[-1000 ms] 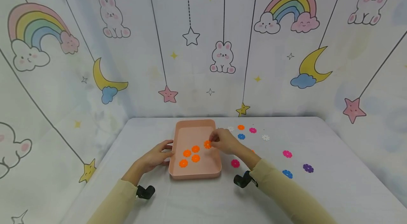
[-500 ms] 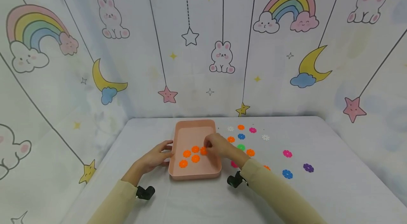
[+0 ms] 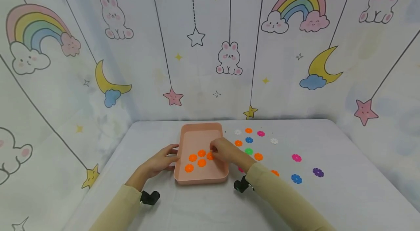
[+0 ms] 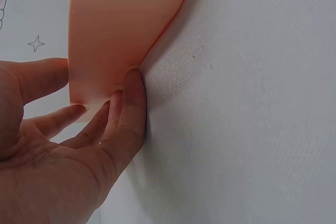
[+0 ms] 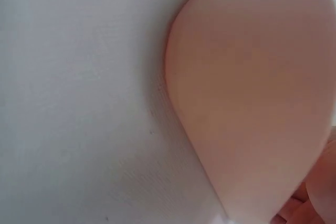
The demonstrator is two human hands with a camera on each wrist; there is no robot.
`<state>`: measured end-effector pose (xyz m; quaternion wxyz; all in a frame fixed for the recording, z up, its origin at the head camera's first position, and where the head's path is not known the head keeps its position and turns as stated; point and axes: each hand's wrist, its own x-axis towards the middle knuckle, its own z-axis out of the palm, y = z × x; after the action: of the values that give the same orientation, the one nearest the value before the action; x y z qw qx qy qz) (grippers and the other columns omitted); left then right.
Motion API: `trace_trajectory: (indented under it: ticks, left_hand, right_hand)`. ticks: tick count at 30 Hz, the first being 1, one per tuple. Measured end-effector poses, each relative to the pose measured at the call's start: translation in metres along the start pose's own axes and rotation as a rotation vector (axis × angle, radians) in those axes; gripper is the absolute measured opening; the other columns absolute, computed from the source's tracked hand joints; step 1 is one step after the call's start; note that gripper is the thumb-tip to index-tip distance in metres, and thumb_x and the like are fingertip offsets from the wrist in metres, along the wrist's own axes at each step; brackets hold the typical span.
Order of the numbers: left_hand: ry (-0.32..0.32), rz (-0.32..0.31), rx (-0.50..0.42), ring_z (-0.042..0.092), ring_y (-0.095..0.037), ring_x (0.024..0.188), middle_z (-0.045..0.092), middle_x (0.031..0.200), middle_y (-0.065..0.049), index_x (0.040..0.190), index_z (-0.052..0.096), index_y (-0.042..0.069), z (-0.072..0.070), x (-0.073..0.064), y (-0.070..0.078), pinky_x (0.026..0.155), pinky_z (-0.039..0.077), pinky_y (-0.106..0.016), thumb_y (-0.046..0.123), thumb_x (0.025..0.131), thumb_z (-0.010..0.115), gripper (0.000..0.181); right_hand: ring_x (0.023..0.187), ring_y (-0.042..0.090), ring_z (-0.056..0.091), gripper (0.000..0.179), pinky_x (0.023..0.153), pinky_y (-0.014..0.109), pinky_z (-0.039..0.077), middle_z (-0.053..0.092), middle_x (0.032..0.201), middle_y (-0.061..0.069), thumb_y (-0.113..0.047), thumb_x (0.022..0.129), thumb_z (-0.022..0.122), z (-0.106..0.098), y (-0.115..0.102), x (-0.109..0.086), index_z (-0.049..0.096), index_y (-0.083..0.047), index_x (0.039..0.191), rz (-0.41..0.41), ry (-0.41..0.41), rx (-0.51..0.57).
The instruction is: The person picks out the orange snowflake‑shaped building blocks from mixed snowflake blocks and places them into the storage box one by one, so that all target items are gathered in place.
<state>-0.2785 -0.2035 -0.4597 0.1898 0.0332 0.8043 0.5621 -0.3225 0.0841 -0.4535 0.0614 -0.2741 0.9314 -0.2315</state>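
Observation:
A peach-coloured tray [image 3: 201, 136] lies on the white table, with several orange flower-shaped pieces [image 3: 193, 157] inside. My left hand [image 3: 159, 161] rests against the tray's left side; in the left wrist view its fairly straight fingers touch the outer wall [image 4: 121, 24]. Over the right rim reaches my right hand [image 3: 227, 151], pinching an orange flower-shaped piece [image 3: 210, 156] low in the tray, beside the others. The fingers partly cover that piece. From the right wrist, the tray's outer wall [image 5: 241, 93] hides most of the hand [image 5: 302, 205].
Right of the tray lie scattered flower-shaped pieces: orange [image 3: 258, 156], green [image 3: 249, 151], blue [image 3: 296, 179], pink [image 3: 296, 157], purple [image 3: 318, 172] and white [image 3: 273, 141]. A patterned cloth [image 3: 147, 59] hangs behind the table.
My right hand has moved left and slightly down into the tray with the orange flower-shaped piece, bringing it close to the others, then stays nearly still. The left hand keeps its place.

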Motion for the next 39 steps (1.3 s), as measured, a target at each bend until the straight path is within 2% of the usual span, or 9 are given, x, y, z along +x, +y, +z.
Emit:
trace_trajectory:
  ticks: [3,7,12,16,20,25,28,33,39]
  left_hand:
    - [-0.001,0.002,0.009,0.06,-0.035,0.121,0.038,0.155,-0.026,0.158,0.033,0.007,0.001,0.0,0.001,0.095,0.058,-0.048,0.01,0.103,0.059,0.06]
    - [0.004,0.0,0.019,0.06,-0.034,0.12,0.038,0.155,-0.026,0.158,0.033,0.008,0.001,0.0,0.001,0.095,0.058,-0.048,0.011,0.103,0.059,0.06]
    - [0.008,-0.002,0.03,0.059,-0.034,0.121,0.038,0.155,-0.025,0.158,0.033,0.009,0.0,0.0,0.0,0.096,0.057,-0.048,0.011,0.104,0.059,0.06]
    - [0.002,0.001,0.035,0.059,-0.035,0.121,0.038,0.155,-0.026,0.158,0.033,0.008,0.0,0.001,-0.001,0.096,0.057,-0.048,0.012,0.103,0.059,0.061]
    - [0.002,-0.001,0.024,0.059,-0.035,0.122,0.037,0.155,-0.026,0.158,0.033,0.008,0.0,0.001,-0.001,0.096,0.057,-0.049,0.011,0.103,0.059,0.061]
    - [0.0,0.002,0.009,0.059,-0.035,0.122,0.037,0.155,-0.026,0.158,0.032,0.007,0.001,0.001,-0.002,0.096,0.057,-0.049,0.01,0.103,0.058,0.061]
    - [0.001,0.005,0.006,0.058,-0.036,0.123,0.037,0.155,-0.026,0.158,0.033,0.006,0.001,0.0,-0.003,0.096,0.057,-0.049,0.009,0.103,0.059,0.061]
    - [0.004,0.001,0.025,0.057,-0.036,0.124,0.038,0.155,-0.025,0.157,0.034,0.007,0.0,0.001,-0.004,0.096,0.057,-0.048,0.011,0.103,0.06,0.061]
    - [0.01,-0.001,0.041,0.058,-0.036,0.123,0.039,0.155,-0.025,0.157,0.035,0.008,0.0,0.001,-0.003,0.096,0.057,-0.049,0.012,0.103,0.061,0.06]
  right_hand:
    - [0.09,0.018,0.061,0.014,0.085,0.033,0.057,0.069,0.097,0.003,-0.006,0.094,0.071,-0.008,-0.003,-0.008,0.071,-0.004,0.108,0.006,-0.014,0.015]
    - [0.104,0.024,0.062,0.023,0.098,0.042,0.055,0.069,0.11,0.008,-0.008,0.095,0.071,-0.026,-0.005,-0.025,0.068,-0.001,0.117,-0.003,-0.026,0.072]
    - [0.11,0.032,0.061,0.026,0.099,0.049,0.054,0.068,0.113,0.011,-0.009,0.095,0.072,-0.045,0.007,-0.046,0.067,0.0,0.119,-0.05,-0.01,0.145]
    - [0.109,0.034,0.061,0.025,0.097,0.053,0.054,0.069,0.113,0.013,-0.009,0.094,0.074,-0.059,0.023,-0.064,0.067,-0.001,0.117,-0.078,0.017,0.142]
    - [0.105,0.03,0.062,0.025,0.094,0.05,0.056,0.069,0.112,0.013,-0.011,0.093,0.075,-0.068,0.041,-0.08,0.068,-0.002,0.116,-0.045,0.042,0.128]
    - [0.094,0.02,0.061,0.025,0.083,0.034,0.057,0.068,0.101,0.002,-0.014,0.093,0.075,-0.071,0.067,-0.098,0.069,-0.001,0.114,0.018,0.073,0.121]
    - [0.09,0.018,0.06,0.025,0.075,0.028,0.055,0.067,0.096,0.0,-0.013,0.093,0.075,-0.071,0.078,-0.108,0.069,0.001,0.113,0.054,0.079,0.14]
    - [0.09,0.019,0.059,0.025,0.072,0.025,0.054,0.066,0.096,0.002,-0.013,0.093,0.074,-0.068,0.093,-0.118,0.068,0.001,0.113,0.095,0.087,0.138]
    - [0.089,0.019,0.059,0.025,0.075,0.03,0.054,0.066,0.096,0.002,-0.014,0.092,0.075,-0.062,0.113,-0.121,0.069,0.0,0.113,0.159,0.077,0.164]
